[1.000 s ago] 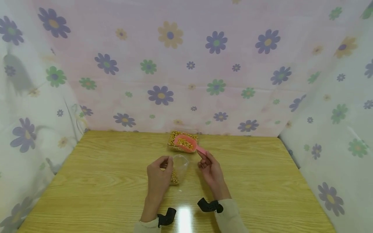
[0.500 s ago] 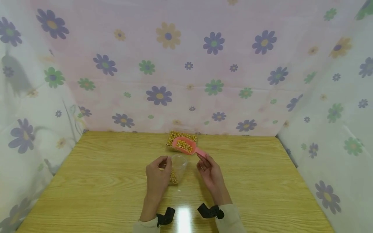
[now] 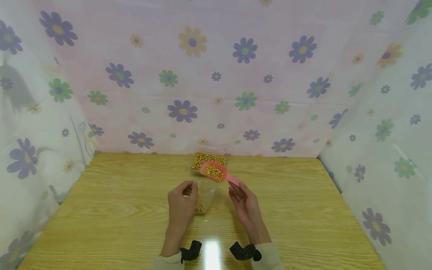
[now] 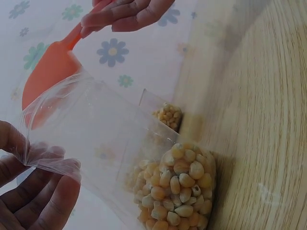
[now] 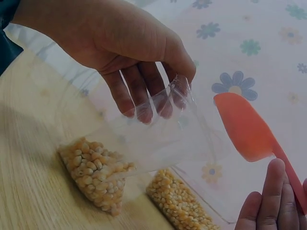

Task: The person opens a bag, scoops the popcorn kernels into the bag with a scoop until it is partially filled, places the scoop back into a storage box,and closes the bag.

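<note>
My left hand (image 3: 182, 204) pinches the rim of a clear plastic bag (image 3: 206, 189) and holds its mouth open. Corn kernels (image 4: 177, 189) fill the bottom of the bag, which rests on the table. By its handle, my right hand (image 3: 246, 206) holds a pink scoop (image 3: 227, 177) heaped with kernels. In the head view the scoop is just beyond the bag's mouth, overlapping the near side of a clear box (image 3: 226, 159) of corn. The right wrist view has the scoop's orange-looking underside beside the bag's opening, and the left hand's thumb and finger at the rim.
The box of corn stands near the back edge of the wood-grain table (image 3: 118, 210), against a flower-print curtain (image 3: 216, 75). Similar curtain hangs at both sides. Black wrist mounts (image 3: 191, 251) sit on both forearms.
My right hand has drawn the loaded scoop slightly toward the person, away from the box and nearer the bag's mouth. The left hand keeps its hold on the bag; the head view has shifted slightly.
</note>
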{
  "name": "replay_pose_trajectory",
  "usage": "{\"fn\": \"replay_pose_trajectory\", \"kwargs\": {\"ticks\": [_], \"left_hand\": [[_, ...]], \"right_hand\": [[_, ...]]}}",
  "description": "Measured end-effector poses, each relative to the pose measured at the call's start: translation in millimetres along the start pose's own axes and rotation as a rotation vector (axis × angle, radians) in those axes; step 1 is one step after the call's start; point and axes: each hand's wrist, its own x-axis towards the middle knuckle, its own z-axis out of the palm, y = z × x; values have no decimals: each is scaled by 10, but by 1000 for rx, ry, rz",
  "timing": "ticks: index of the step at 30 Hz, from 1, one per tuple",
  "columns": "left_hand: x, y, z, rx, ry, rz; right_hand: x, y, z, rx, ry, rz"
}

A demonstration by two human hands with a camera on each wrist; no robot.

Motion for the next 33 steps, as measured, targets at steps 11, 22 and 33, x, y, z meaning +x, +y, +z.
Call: {"fn": "replay_pose_trajectory", "kwargs": {"ticks": [11,22,33], "left_hand": [[14,-5,0,10,-1,-4],[3,-2,-7,11,0,13],[-15,-18,13,4,-2,-10]], "right_hand": [[-125,-45,-14,-56,-4,-19],[-184,-135,-35,-194,3,-63],[-211,-229,-12,-269,61,-89]]}}
